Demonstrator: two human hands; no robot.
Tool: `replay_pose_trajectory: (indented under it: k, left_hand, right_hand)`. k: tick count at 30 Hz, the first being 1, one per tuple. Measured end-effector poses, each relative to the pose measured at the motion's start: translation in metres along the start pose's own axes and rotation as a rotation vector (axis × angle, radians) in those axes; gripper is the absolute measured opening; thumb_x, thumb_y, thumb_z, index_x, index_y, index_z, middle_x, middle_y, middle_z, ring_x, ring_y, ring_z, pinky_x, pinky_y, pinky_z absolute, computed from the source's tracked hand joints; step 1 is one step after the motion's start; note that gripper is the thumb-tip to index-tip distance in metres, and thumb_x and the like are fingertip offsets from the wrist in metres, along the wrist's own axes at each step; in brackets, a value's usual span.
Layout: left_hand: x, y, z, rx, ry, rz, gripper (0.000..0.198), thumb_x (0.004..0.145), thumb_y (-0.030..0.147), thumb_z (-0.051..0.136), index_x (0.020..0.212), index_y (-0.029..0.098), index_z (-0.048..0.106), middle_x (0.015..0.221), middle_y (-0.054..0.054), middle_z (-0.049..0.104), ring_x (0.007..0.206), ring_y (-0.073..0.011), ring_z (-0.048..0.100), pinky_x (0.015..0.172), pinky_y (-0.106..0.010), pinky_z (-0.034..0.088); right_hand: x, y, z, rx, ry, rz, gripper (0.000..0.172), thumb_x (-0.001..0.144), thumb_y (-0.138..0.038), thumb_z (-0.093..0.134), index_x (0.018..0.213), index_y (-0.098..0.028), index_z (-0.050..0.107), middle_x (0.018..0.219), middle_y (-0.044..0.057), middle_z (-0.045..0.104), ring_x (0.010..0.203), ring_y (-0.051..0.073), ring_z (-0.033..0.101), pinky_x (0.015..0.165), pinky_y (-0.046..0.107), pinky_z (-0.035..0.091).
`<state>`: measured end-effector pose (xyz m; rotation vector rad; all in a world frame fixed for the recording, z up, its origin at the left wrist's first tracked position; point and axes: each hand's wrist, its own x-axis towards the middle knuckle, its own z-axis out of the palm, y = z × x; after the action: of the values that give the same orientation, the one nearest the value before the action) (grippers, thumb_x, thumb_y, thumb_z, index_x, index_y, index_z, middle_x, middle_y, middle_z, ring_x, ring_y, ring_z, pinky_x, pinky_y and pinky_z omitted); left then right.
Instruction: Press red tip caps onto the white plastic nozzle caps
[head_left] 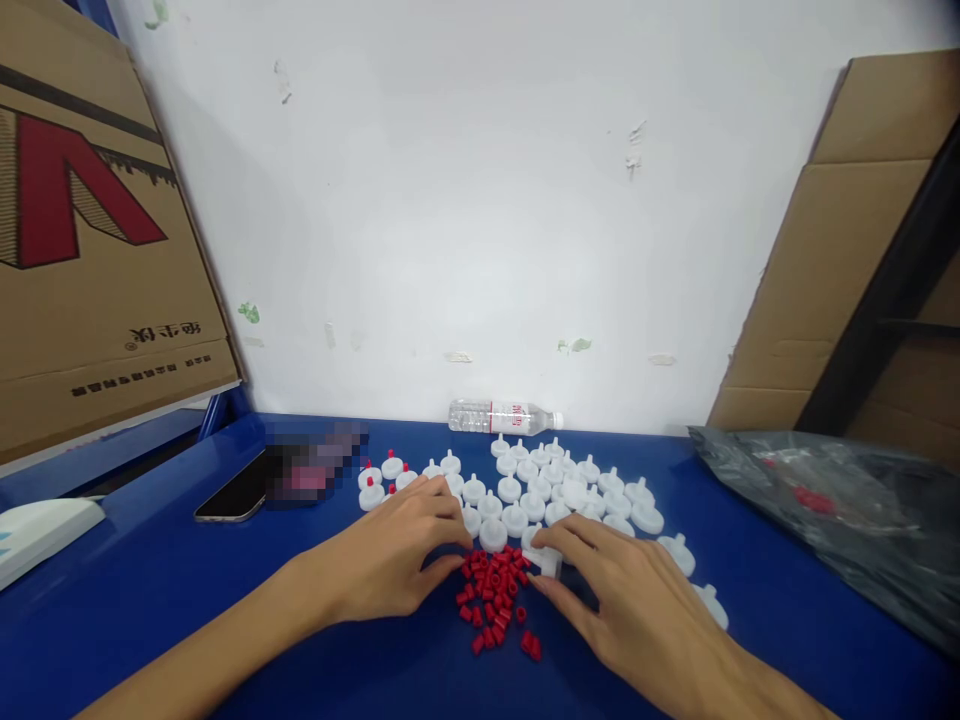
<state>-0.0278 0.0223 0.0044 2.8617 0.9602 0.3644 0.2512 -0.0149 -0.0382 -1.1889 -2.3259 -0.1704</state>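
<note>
A pile of small red caps (491, 590) lies on the blue table between my hands. My left hand (397, 550) reaches the pile's left edge, thumb and index finger curved with a small gap and nothing visible between them. On the other side, my right hand (630, 600) grips a white round plastic piece (551, 563) between thumb and fingers; part of it is hidden. Behind the pile stand many white spouted lids (514, 518), nozzles pointing up. At the left, several lids with red-capped nozzles (370, 494) stand behind my left hand.
A clear plastic bottle (487, 416) lies on its side against the wall. To the left are a phone (232, 488) and a white device (45, 535). A grey plastic bag (840, 520) covers the right side, with cardboard (847, 220) behind it. A printed cardboard box (97, 300) stands left.
</note>
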Motion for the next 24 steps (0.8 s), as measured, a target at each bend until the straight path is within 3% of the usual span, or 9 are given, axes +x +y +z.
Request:
replay_pose_trajectory:
  k: [7, 15, 20, 24]
  left_hand:
    - [0.0018, 0.0008, 0.0008, 0.005, -0.036, -0.011, 0.014, 0.093, 0.013, 0.068, 0.102, 0.022, 0.074, 0.098, -0.004, 0.068, 0.1, -0.0236, 0.054, 0.085, -0.036, 0.041]
    - [0.0041, -0.0008, 0.0039, -0.009, -0.029, -0.002, 0.009, 0.093, 0.014, 0.069, 0.098, 0.021, 0.07, 0.097, -0.003, 0.068, 0.099, -0.023, 0.056, 0.084, -0.034, 0.042]
    - [0.0039, 0.0012, -0.0001, -0.035, 0.111, 0.032, 0.013, 0.095, 0.008, 0.06, 0.102, 0.019, 0.064, 0.095, -0.003, 0.068, 0.093, -0.0212, 0.057, 0.082, -0.034, 0.042]
    - [0.0039, 0.0066, 0.0009, -0.099, 0.255, 0.135, 0.02, 0.101, 0.008, 0.055, 0.114, 0.02, 0.063, 0.102, -0.004, 0.07, 0.094, -0.019, 0.059, 0.085, -0.033, 0.043]
  right_hand:
    - [0.0012, -0.0018, -0.0027, -0.004, 0.073, -0.032, 0.027, 0.095, -0.022, 0.068, 0.118, -0.032, 0.057, 0.106, -0.003, 0.072, 0.083, 0.02, 0.075, 0.058, 0.03, 0.05]
    - [0.0009, -0.0039, -0.0045, 0.037, 0.097, -0.044, 0.022, 0.099, -0.025, 0.063, 0.119, -0.032, 0.057, 0.108, -0.002, 0.072, 0.085, 0.02, 0.074, 0.061, 0.031, 0.051]
    - [0.0008, -0.0053, -0.0058, 0.1, 0.113, -0.093, 0.023, 0.102, -0.025, 0.059, 0.124, -0.03, 0.054, 0.113, 0.001, 0.069, 0.101, 0.022, 0.07, 0.077, 0.035, 0.057]
    - [0.0027, -0.0081, -0.0087, 0.207, 0.083, -0.11, 0.018, 0.103, -0.019, 0.053, 0.119, -0.027, 0.052, 0.114, 0.004, 0.065, 0.096, 0.019, 0.069, 0.08, 0.034, 0.058]
